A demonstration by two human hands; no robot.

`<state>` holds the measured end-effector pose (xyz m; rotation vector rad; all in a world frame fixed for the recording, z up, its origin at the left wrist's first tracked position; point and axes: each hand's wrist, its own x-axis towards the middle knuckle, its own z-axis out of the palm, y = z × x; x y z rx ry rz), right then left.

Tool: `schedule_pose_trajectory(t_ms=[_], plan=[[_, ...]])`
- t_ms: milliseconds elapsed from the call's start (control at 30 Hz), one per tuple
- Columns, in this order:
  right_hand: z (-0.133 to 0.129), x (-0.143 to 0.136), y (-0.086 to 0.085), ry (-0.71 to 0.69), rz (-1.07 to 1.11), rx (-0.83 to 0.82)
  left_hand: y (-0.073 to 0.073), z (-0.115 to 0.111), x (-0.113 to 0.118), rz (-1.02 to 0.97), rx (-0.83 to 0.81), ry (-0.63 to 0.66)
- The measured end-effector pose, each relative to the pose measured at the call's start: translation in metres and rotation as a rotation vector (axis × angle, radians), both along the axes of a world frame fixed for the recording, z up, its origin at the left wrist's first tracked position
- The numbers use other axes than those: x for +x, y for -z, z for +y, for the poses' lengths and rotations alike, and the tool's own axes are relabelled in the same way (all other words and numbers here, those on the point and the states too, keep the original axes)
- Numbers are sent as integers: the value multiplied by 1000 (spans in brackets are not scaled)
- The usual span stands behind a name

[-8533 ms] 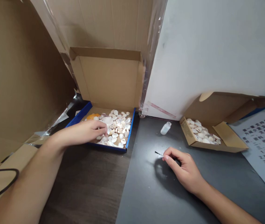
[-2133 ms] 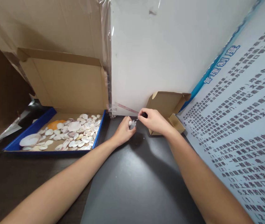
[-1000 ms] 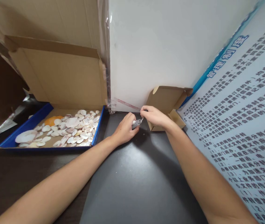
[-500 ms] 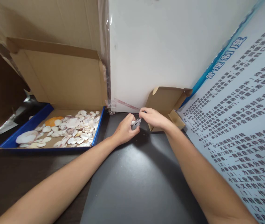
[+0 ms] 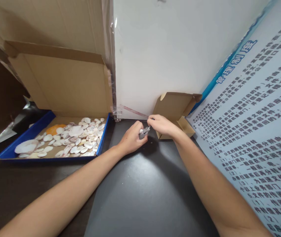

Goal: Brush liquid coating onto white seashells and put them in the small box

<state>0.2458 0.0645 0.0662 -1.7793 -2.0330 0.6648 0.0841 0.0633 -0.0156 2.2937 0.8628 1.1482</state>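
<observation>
"Step in hand, reading from the left?"

"Left hand (image 5: 131,137): over the worktop (image 5: 130,197), grip closed around one small bottle (image 5: 144,134), with one white shell (image 5: 140,131) apparently pinched against it. Right hand (image 5: 161,124): grip pinched on one dark cap (image 5: 153,118), its thin stem (image 5: 149,127) at the bottle's mouth. I'd enter it as dipping, or wiping off at the neck."

"Stem in or out?"

"Cannot tell; too small from here."

"And the next move calls for?"

"My judgement: on the left, a steady bottle and no slip of that shell; on the right, a light, straight hand, so the stem doesn't snag."

"Condition of items?"

"Far left: blue-walled box (image 5: 31,131), lid standing open, loose shells (image 5: 76,131) strewn and overlapping, mostly white and cream; one large pale shell (image 5: 26,146) at the near left, one orange shell (image 5: 55,129) behind. Middle: the bottle, between the hands, greyish, tilted, mouth toward the right hand; the white shell small, rounded, partly covered. Next: the cap, mostly hidden by fingers. Right: small cardboard box (image 5: 173,108), lid up, contents out of my sight."
</observation>
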Motion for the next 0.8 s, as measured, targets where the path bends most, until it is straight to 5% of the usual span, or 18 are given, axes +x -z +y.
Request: schedule_pose_trajectory(t_ms=[533,800], plan=[[1,-2,-1,83,51,39,1,1,-1,96,7,-9],[-5,5,-15,138,116,62,3,9,0,104,-65,-163]])
